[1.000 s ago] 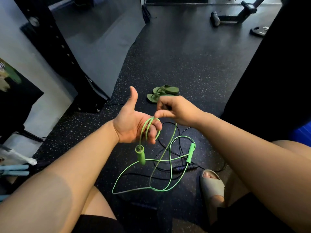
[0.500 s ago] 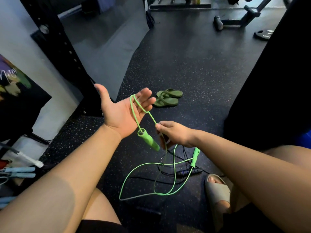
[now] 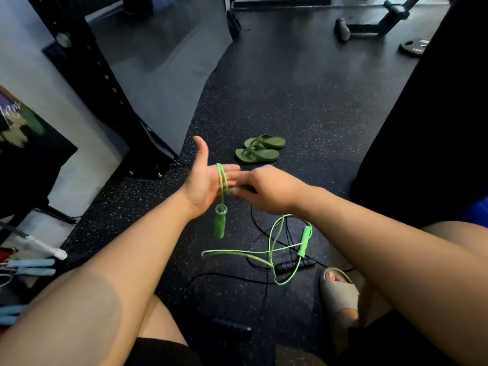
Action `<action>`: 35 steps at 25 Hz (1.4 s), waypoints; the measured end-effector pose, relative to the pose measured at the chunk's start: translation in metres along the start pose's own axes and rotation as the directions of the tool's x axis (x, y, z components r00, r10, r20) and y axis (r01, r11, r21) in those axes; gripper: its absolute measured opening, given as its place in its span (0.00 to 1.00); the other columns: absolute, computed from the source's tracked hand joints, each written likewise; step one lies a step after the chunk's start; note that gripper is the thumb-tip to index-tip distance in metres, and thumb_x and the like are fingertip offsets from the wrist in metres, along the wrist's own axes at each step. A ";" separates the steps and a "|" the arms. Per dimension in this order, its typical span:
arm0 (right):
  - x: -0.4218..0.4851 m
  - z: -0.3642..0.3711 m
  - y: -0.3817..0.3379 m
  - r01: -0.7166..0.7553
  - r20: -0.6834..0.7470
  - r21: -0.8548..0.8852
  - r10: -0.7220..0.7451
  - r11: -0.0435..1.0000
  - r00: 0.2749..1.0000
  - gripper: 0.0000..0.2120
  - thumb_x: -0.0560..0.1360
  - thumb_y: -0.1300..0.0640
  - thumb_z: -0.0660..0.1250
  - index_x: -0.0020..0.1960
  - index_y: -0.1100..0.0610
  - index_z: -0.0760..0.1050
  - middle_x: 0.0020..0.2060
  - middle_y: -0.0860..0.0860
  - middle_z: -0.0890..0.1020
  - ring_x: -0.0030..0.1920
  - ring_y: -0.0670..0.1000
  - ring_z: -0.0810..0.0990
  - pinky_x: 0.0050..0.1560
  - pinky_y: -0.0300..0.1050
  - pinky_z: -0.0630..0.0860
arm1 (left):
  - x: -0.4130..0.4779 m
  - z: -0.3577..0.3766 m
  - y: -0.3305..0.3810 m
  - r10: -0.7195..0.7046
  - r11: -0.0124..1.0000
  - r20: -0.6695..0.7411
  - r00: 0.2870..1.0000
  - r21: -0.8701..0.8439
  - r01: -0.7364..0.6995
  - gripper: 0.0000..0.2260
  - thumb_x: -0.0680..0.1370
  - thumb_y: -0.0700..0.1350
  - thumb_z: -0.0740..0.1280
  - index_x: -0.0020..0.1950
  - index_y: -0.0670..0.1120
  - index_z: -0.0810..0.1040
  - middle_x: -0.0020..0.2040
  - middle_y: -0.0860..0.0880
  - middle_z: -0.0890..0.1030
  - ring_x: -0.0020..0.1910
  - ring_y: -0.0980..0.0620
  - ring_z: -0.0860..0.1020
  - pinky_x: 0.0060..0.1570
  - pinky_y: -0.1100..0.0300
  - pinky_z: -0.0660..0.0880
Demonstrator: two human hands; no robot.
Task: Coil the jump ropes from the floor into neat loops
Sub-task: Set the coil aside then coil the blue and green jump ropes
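Left hand (image 3: 203, 186): flat open, thumb raised, fingers straight, with two turns of the green rope (image 3: 221, 180) round them.
Right hand (image 3: 266, 190): fingers curled, pinching the cord just beside the left fingertips.
Done: two loops wound; one green handle (image 3: 219, 224) dangles below the left hand.
Left to do: most of the green cord lies on the floor (image 3: 290, 88) near right with the second handle (image 3: 305, 240). The black rope (image 3: 253, 220) under it lies uncoiled.
Count: two ropes, two green handles, two dark handles (image 3: 293, 265), two flip-flops (image 3: 260, 150) farther off.
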State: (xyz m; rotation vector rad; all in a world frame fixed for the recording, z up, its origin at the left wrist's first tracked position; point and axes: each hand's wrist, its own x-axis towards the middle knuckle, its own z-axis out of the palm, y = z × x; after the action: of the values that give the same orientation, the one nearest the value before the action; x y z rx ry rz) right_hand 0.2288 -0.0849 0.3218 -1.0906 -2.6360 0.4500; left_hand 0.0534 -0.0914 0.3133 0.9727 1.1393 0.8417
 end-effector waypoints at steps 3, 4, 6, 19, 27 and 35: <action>0.000 -0.013 0.008 -0.012 -0.010 0.011 0.012 1.000 1.000 0.13 0.77 0.46 0.69 0.46 0.56 0.82 0.36 0.51 0.83 0.36 0.51 0.78 0.36 0.44 0.67 | -0.003 0.010 -0.009 -0.135 0.984 0.209 0.969 0.140 0.107 0.59 0.67 0.79 0.30 0.59 0.35 0.81 0.53 0.35 0.83 0.56 0.39 0.81 0.55 0.51 0.76; 0.000 -0.016 0.012 -0.032 -0.013 0.063 0.033 0.998 0.999 0.12 0.75 0.46 0.71 0.45 0.55 0.82 0.34 0.48 0.82 0.35 0.49 0.77 0.35 0.43 0.68 | -0.003 0.012 -0.010 -0.162 0.980 0.260 0.952 0.154 0.125 0.59 0.66 0.80 0.31 0.55 0.35 0.82 0.52 0.33 0.83 0.56 0.36 0.80 0.58 0.48 0.75; -0.001 -0.020 0.021 -0.067 -0.044 0.199 0.078 0.978 0.996 0.12 0.70 0.45 0.77 0.43 0.53 0.81 0.32 0.45 0.79 0.33 0.44 0.75 0.35 0.40 0.69 | -0.005 0.013 -0.009 -0.196 0.977 0.346 0.918 0.147 0.154 0.59 0.64 0.81 0.33 0.53 0.35 0.81 0.47 0.34 0.84 0.52 0.36 0.82 0.60 0.46 0.74; -0.004 0.036 0.050 -0.295 0.096 0.680 0.317 0.671 0.943 0.18 0.82 0.44 0.59 0.40 0.56 0.73 0.30 0.53 0.72 0.31 0.53 0.73 0.35 0.49 0.73 | -0.025 0.009 0.019 0.059 0.912 0.364 0.929 -0.399 0.099 0.53 0.58 0.86 0.39 0.43 0.41 0.77 0.28 0.49 0.73 0.32 0.47 0.75 0.39 0.57 0.74; -0.006 0.044 0.023 -0.333 0.289 0.442 0.219 0.833 0.932 0.14 0.84 0.50 0.56 0.44 0.52 0.74 0.29 0.50 0.77 0.30 0.51 0.75 0.32 0.43 0.72 | -0.018 -0.012 0.024 0.235 0.767 -0.051 0.971 -0.603 -0.217 0.55 0.64 0.84 0.43 0.60 0.39 0.77 0.52 0.43 0.83 0.55 0.41 0.81 0.62 0.52 0.76; 0.001 0.017 0.007 -0.032 0.030 0.023 0.031 0.999 0.999 0.15 0.81 0.49 0.61 0.47 0.57 0.80 0.41 0.54 0.84 0.41 0.57 0.80 0.42 0.49 0.75 | 0.003 -0.008 0.005 0.069 0.997 -0.182 0.981 -0.015 -0.073 0.55 0.72 0.76 0.31 0.68 0.35 0.73 0.55 0.38 0.84 0.56 0.41 0.83 0.65 0.47 0.72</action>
State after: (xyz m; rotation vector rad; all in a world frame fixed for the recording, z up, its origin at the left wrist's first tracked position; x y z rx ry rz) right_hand 0.2267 -0.0829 0.3039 -1.1284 -2.6360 0.5059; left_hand 0.0462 -0.0856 0.3159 0.9370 1.2539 1.0150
